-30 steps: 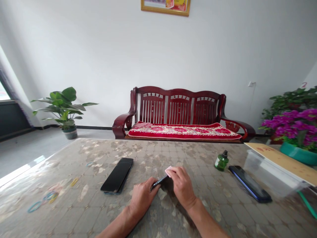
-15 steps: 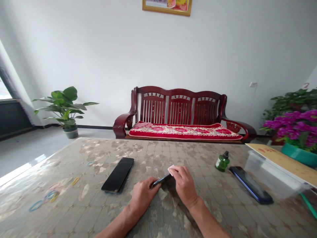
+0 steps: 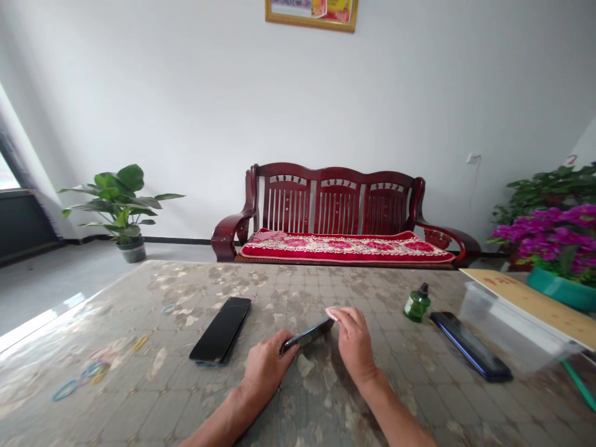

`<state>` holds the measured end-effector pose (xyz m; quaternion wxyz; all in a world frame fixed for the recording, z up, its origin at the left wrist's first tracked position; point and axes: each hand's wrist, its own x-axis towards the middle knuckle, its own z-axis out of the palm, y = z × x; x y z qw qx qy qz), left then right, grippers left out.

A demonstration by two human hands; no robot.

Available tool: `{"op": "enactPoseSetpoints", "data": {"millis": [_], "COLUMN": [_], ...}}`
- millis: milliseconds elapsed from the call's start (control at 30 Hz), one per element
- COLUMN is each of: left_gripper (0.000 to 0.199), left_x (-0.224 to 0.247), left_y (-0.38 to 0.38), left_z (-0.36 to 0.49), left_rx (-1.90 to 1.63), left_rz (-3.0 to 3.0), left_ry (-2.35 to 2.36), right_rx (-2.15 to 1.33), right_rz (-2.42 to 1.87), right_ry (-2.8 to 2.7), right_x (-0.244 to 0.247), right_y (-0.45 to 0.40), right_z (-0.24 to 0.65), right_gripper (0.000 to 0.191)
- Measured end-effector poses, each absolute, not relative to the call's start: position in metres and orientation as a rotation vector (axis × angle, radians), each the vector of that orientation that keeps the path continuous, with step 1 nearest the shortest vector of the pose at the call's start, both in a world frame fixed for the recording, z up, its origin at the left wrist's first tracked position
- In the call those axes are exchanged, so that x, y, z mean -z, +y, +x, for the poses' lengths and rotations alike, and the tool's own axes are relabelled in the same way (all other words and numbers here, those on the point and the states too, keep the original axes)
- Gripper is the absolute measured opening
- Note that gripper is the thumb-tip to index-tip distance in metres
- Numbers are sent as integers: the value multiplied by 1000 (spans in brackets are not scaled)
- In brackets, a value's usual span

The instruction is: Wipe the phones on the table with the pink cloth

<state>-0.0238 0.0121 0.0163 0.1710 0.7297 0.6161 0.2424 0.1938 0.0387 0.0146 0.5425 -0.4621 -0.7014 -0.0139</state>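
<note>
My left hand (image 3: 270, 360) is closed around the near-left end of a dark phone (image 3: 308, 336), which is tilted above the table with its edge towards me. Pinched in the fingers of my right hand (image 3: 356, 338) is a small pale pink cloth (image 3: 331, 313), at the phone's far right end. Whether the cloth touches the phone I cannot tell. Left of my hands a black phone (image 3: 222, 330) lies flat, with another thin slab partly hidden beneath it. A blue-edged phone (image 3: 470, 344) rests to the right, beside a green pump bottle (image 3: 417, 303).
Rubber bands (image 3: 95, 371) lie on the patterned tablecloth (image 3: 153, 422) at left. A clear plastic box (image 3: 512, 329) with a tan board (image 3: 535, 304) on top stands at right, near a teal flower pot (image 3: 563, 290). Behind the table is a wooden bench (image 3: 338, 205).
My right hand has moved slightly right with the cloth, towards the phone's far end. The phone has turned a little, so more of its face shows. My left hand keeps its hold.
</note>
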Motion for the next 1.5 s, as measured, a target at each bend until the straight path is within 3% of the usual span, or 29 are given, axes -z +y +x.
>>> {"op": "enactPoseSetpoints", "data": {"millis": [267, 433, 767, 967, 1500], "left_gripper": [13, 12, 7, 11, 14], "left_x": [-22, -26, -28, -18, -11], "left_y": [9, 8, 7, 6, 9], "left_z": [-22, -19, -24, -33, -34], "left_rx": [-638, -622, -661, -703, -809], "left_rz": [2318, 2314, 2306, 2356, 2185], "left_ry": [1652, 1652, 1742, 1686, 1764], "right_rx": [-466, -588, -320, -83, 4], "right_rz": [-1197, -1168, -1006, -882, -910], "right_ry": [-1290, -1252, -1392, -1599, -1667], "right_x": [11, 10, -22, -45, -38], "right_y": [55, 55, 34, 11, 13], "right_z": [199, 198, 182, 171, 175], "right_gripper": [24, 25, 21, 31, 36]}}
